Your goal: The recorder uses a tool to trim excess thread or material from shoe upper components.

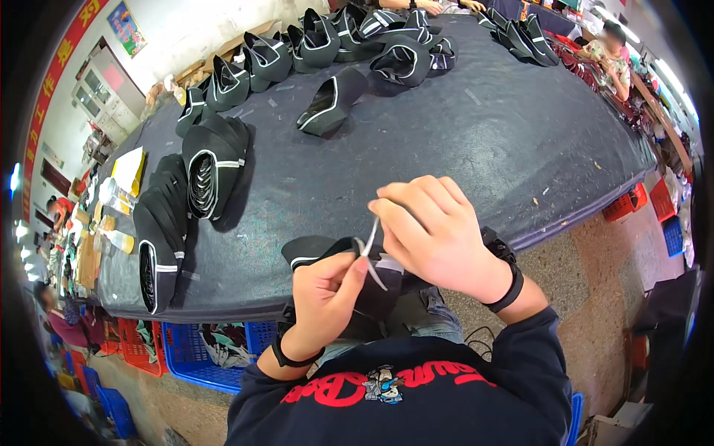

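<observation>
Over the near table edge, my left hand (324, 299) is closed, thumb and fingers pinching a thin white strip (373, 236). The strip's loose end hangs below the pinch. My right hand (437, 236) is also closed, holding the strip's upper end between its fingertips. Behind and below the hands lies a black shoe upper (311, 247) with white edging, partly hidden by them. On the tabletop to the left rest two nested stacks of black shoe uppers: one stack (216, 160) farther in, the other stack (161, 230) nearer the edge.
A single upper (331, 100) lies mid-table; a row of uppers (268, 59) lines the far side. Bottles (117, 239) stand at the left. Blue crate (201, 357) and red crate (141, 346) sit below the table. Another person (610, 56) sits at far right.
</observation>
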Demonstrator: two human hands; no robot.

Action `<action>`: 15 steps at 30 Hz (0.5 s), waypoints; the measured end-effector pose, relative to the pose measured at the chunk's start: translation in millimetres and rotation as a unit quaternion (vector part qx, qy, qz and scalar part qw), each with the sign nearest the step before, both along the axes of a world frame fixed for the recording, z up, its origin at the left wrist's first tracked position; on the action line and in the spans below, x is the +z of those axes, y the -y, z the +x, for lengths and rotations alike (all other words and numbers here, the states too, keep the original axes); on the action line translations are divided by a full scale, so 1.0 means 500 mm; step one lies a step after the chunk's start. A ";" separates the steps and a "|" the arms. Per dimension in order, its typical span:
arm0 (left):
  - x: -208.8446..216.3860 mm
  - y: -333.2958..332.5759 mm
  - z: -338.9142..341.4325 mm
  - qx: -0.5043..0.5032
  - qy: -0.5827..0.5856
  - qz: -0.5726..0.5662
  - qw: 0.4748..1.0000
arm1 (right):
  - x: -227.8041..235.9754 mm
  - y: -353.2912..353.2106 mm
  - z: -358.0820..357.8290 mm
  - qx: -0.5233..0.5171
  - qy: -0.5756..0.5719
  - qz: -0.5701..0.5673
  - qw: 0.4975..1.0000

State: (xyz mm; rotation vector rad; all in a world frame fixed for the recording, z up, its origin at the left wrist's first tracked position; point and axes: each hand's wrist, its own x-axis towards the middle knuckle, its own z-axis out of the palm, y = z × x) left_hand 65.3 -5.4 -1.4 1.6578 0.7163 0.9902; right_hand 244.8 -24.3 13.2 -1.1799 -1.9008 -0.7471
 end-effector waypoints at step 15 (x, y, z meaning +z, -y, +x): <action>-0.061 -0.035 -0.002 0.062 0.098 0.076 0.990 | -0.089 0.060 -0.041 0.159 -0.384 -0.291 0.862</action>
